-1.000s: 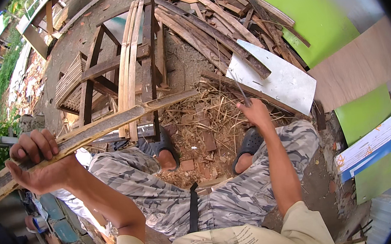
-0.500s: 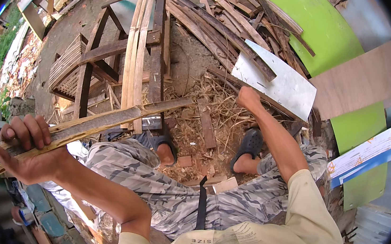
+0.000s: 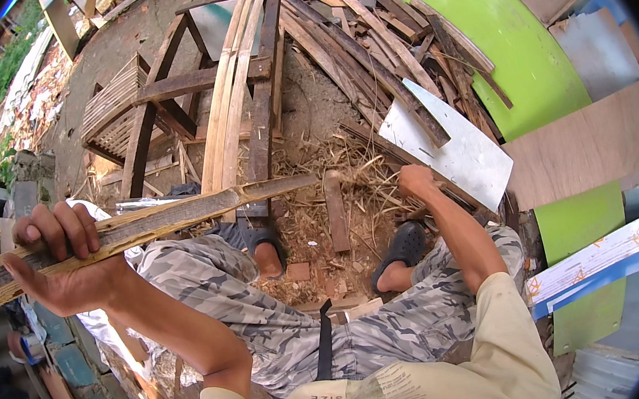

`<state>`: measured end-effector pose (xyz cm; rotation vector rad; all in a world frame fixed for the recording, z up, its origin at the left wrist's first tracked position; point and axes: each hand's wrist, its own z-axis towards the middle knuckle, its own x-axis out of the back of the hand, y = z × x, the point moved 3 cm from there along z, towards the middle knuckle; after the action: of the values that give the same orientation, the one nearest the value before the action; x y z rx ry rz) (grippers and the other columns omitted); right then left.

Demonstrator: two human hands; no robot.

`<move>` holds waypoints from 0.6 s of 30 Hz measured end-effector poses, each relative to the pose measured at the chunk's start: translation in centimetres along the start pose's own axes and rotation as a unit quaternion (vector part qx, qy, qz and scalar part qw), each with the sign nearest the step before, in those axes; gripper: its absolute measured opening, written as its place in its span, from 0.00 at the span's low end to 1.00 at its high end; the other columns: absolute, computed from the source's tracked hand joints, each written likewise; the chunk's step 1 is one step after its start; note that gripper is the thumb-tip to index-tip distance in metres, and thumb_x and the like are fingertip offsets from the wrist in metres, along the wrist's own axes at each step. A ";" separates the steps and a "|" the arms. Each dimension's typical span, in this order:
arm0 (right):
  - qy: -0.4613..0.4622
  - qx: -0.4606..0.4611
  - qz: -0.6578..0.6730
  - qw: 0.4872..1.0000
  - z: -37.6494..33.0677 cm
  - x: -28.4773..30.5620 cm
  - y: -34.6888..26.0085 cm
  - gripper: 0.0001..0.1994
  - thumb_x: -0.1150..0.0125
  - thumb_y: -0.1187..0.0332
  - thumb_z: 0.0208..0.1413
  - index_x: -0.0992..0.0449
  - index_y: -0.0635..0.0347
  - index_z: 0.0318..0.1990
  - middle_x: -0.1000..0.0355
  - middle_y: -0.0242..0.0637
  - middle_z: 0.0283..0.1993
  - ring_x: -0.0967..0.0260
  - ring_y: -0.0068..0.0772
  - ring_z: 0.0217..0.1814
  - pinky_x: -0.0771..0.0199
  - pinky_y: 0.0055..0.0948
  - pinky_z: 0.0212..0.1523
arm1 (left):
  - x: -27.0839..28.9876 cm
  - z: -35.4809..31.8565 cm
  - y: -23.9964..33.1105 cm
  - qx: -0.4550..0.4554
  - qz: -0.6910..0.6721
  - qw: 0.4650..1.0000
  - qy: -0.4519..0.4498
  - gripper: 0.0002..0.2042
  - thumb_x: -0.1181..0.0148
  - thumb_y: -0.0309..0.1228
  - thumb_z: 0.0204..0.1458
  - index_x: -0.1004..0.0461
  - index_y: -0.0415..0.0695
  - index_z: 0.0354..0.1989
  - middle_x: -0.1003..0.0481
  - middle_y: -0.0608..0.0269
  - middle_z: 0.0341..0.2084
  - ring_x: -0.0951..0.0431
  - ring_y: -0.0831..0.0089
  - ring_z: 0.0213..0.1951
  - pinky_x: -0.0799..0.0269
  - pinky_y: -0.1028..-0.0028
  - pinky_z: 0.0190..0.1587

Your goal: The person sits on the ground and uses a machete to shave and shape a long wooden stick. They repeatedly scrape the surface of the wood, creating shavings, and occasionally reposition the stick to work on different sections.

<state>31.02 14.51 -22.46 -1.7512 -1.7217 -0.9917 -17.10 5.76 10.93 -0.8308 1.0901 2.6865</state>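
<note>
My left hand (image 3: 68, 253) is wrapped round a long split bamboo piece (image 3: 173, 217), with the thumb beneath it and the fingers over the top. The bamboo runs nearly level from the left edge of the view to above the middle of my lap, its tip in the air over the shavings. My right hand (image 3: 417, 183) is closed in a fist to the right of that tip, apart from it, above the shavings and near a dark slat (image 3: 441, 167). What this fist holds, if anything, is hidden. A short brown wood block (image 3: 336, 212) lies between my feet.
Pale wooden strips (image 3: 234, 91) lean on a dark wooden frame (image 3: 144, 144) ahead. Beyond my right hand lie a white sheet (image 3: 450, 147), a pile of old planks (image 3: 395, 28) and green panels (image 3: 506, 47). Bamboo shavings (image 3: 362, 156) cover the ground; a block wall (image 3: 80, 365) stands at left.
My right hand has shifted slightly down and right, still closed. The bamboo and my left hand sit a little lower. The whole view has tilted slightly.
</note>
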 end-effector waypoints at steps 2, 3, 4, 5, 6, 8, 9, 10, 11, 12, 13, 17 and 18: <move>0.047 -0.028 0.067 0.996 0.5 0.4 1.4 0.15 0.38 0.66 0.48 0.18 0.62 0.44 0.22 0.50 0.48 0.23 0.51 0.52 0.22 0.43 0.51 | 0.2 0.0 -0.1 -0.008 -0.004 1.000 -0.001 0.21 0.50 0.51 0.61 0.33 0.43 0.31 0.47 0.71 0.15 0.50 0.81 0.14 0.56 0.79 0.15; 0.076 -0.041 0.097 0.992 0.5 0.5 2.1 0.15 0.39 0.66 0.49 0.18 0.63 0.43 0.22 0.51 0.47 0.23 0.52 0.52 0.22 0.44 0.50 | 0.1 0.0 -0.1 -0.006 -0.006 1.000 -0.001 0.21 0.50 0.51 0.61 0.33 0.43 0.31 0.47 0.71 0.15 0.50 0.81 0.14 0.55 0.79 0.15; 0.105 -0.054 0.128 0.985 0.6 0.6 2.8 0.15 0.39 0.66 0.49 0.19 0.64 0.43 0.22 0.52 0.47 0.23 0.53 0.51 0.23 0.45 0.50 | 0.0 0.0 -0.2 -0.003 -0.009 1.000 -0.002 0.21 0.50 0.51 0.61 0.33 0.43 0.31 0.47 0.71 0.15 0.50 0.81 0.14 0.55 0.79 0.15; 0.106 -0.034 0.131 0.985 -0.1 1.6 2.3 0.16 0.40 0.65 0.49 0.19 0.66 0.43 0.23 0.55 0.47 0.24 0.54 0.51 0.23 0.46 0.50 | -0.1 -0.3 0.0 -0.003 -0.001 1.000 -0.002 0.20 0.51 0.51 0.62 0.34 0.44 0.31 0.47 0.71 0.15 0.50 0.81 0.14 0.55 0.79 0.15; 0.089 -0.024 0.121 0.988 -0.7 2.2 2.1 0.16 0.40 0.65 0.49 0.19 0.66 0.43 0.23 0.55 0.47 0.24 0.54 0.51 0.23 0.46 0.50 | -0.6 -0.3 -0.3 -0.003 0.000 1.000 -0.005 0.20 0.51 0.51 0.62 0.34 0.44 0.31 0.47 0.71 0.15 0.50 0.81 0.14 0.55 0.79 0.15; 0.057 -0.008 0.102 0.993 -1.9 3.3 1.8 0.17 0.41 0.65 0.49 0.20 0.67 0.43 0.23 0.56 0.47 0.24 0.53 0.51 0.23 0.45 0.50 | -1.7 -0.5 -0.6 0.000 -0.007 1.000 -0.012 0.20 0.52 0.51 0.62 0.36 0.45 0.31 0.47 0.71 0.15 0.50 0.81 0.14 0.55 0.79 0.15; 0.020 -0.007 0.098 0.995 -2.9 3.8 1.3 0.17 0.40 0.65 0.48 0.19 0.67 0.42 0.23 0.55 0.47 0.23 0.51 0.51 0.23 0.44 0.50 | -2.1 -0.7 -0.7 0.006 -0.011 1.000 -0.013 0.20 0.53 0.52 0.62 0.36 0.46 0.31 0.47 0.71 0.15 0.50 0.81 0.14 0.55 0.80 0.15; -0.011 -0.004 0.091 0.996 -4.0 4.4 0.9 0.16 0.40 0.65 0.48 0.19 0.67 0.42 0.23 0.55 0.48 0.23 0.50 0.51 0.23 0.43 0.50 | -2.5 -0.9 -0.9 0.012 -0.016 1.000 -0.015 0.20 0.54 0.52 0.62 0.37 0.46 0.31 0.47 0.71 0.15 0.50 0.81 0.13 0.55 0.80 0.15; -0.043 -0.011 0.085 0.995 -5.9 5.1 0.8 0.16 0.40 0.65 0.48 0.19 0.66 0.41 0.23 0.54 0.48 0.23 0.50 0.51 0.23 0.43 0.50 | -2.9 -1.3 -1.8 0.020 -0.014 1.000 -0.016 0.20 0.54 0.52 0.63 0.38 0.47 0.31 0.47 0.71 0.15 0.50 0.81 0.13 0.55 0.80 0.15; -0.073 -0.011 0.080 0.994 -7.1 5.3 0.7 0.16 0.40 0.65 0.47 0.18 0.66 0.41 0.23 0.54 0.48 0.23 0.49 0.51 0.23 0.43 0.50 | -3.5 -1.6 -2.3 0.025 -0.009 1.000 -0.017 0.20 0.55 0.52 0.63 0.38 0.47 0.30 0.47 0.71 0.15 0.50 0.81 0.13 0.55 0.80 0.15; -0.089 -0.009 0.077 0.993 -7.4 4.8 1.1 0.15 0.39 0.64 0.48 0.17 0.64 0.38 0.21 0.51 0.44 0.22 0.47 0.49 0.22 0.42 0.49 | -3.9 -1.8 -2.7 0.029 -0.003 0.999 -0.018 0.20 0.56 0.53 0.63 0.39 0.47 0.30 0.47 0.71 0.15 0.50 0.81 0.13 0.55 0.80 0.14; -0.056 0.016 0.108 0.992 -11.1 3.3 1.6 0.17 0.39 0.59 0.50 0.18 0.67 0.34 0.20 0.51 0.35 0.21 0.48 0.41 0.22 0.43 0.44 | -4.9 -2.8 -4.7 0.047 -0.001 0.998 -0.050 0.20 0.56 0.52 0.63 0.39 0.47 0.30 0.47 0.72 0.15 0.49 0.82 0.13 0.54 0.81 0.14; -0.057 0.014 0.135 0.989 -11.9 3.0 1.6 0.19 0.38 0.56 0.51 0.18 0.69 0.33 0.21 0.52 0.32 0.21 0.49 0.39 0.22 0.43 0.42 | -4.8 -2.9 -5.1 0.050 0.001 0.998 -0.049 0.20 0.56 0.52 0.63 0.39 0.47 0.30 0.47 0.72 0.15 0.49 0.82 0.13 0.54 0.81 0.14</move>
<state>30.56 7.05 -12.55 -1.9914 -1.5045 -0.7587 -10.18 7.92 8.67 -0.6750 1.1907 2.6184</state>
